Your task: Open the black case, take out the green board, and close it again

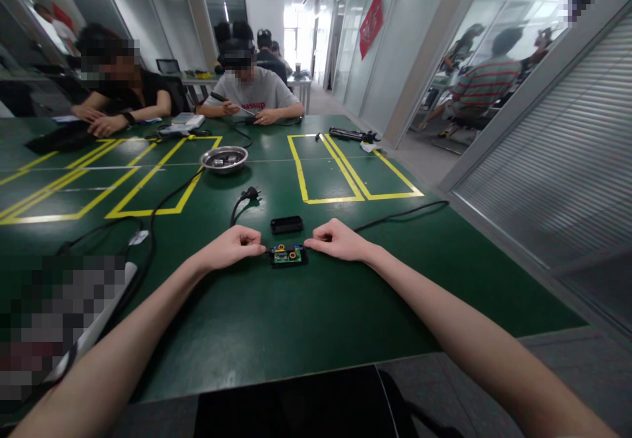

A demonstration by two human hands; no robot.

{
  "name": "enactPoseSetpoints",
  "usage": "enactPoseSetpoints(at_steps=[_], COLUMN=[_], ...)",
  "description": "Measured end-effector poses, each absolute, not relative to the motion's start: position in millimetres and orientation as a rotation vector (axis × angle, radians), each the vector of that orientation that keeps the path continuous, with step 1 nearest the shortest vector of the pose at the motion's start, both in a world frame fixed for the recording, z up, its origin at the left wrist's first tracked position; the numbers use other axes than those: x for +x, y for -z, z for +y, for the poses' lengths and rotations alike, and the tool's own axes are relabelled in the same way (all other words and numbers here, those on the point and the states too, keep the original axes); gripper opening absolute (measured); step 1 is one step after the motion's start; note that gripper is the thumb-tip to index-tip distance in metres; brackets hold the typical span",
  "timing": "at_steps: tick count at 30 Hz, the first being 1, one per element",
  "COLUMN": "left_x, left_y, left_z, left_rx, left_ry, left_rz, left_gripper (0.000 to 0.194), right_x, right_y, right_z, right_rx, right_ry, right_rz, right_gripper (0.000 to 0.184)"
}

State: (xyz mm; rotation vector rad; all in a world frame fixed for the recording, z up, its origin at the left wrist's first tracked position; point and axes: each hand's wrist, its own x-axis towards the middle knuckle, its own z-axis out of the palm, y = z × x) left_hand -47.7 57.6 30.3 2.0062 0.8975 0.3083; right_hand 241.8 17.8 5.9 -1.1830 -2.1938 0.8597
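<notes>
A small green circuit board (288, 257) with copper coils lies in a black plastic case half (289, 265) on the table. At the board's left end, my left hand (239, 247) is closed in a pinch on a black cable, and a black plug (250, 194) on a cord shows behind this hand. My right hand (336, 239) pinches another cable at the right end; a black cord (395, 214) runs off to the right behind it. Just beyond the board lies the other black case half (287, 224), open side up. My fingers partly hide both cable ends.
A metal bowl (224, 159) with small metal parts stands farther back on the green table (237, 332). Yellow tape (330, 199) marks rectangles there. Black cords (152, 227) cross the left side. A black folded tripod-like item (353, 135) lies at the far edge. Two people sit opposite.
</notes>
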Motion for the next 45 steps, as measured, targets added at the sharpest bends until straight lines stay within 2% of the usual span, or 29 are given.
enactPoseSetpoints(at_steps=[12, 19, 25, 31, 45], left_x=[-47, -48, -49, -49, -50], left_y=[-24, -24, -23, -22, -21], left_z=[54, 50, 50, 49, 42], left_rx=[2.144, 2.234, 2.205, 2.278, 2.56], left_ry=[-0.345, -0.508, -0.502, -0.558, -0.601], left_rz=[0.93, 0.827, 0.858, 0.798, 0.771], left_gripper=[0.043, 0.026, 0.027, 0.025, 0.025], right_x=[246, 247, 245, 248, 251], right_y=[-8, -6, -7, -10, -11], right_z=[20, 19, 15, 11, 13], right_rx=[-1.22, -1.091, -1.039, -0.959, -0.891], right_ry=[-0.659, -0.795, -0.757, -0.649, -0.59], right_rz=[-2.268, -2.158, -2.196, -2.256, -2.319], right_gripper=[0.052, 0.029, 0.023, 0.006, 0.005])
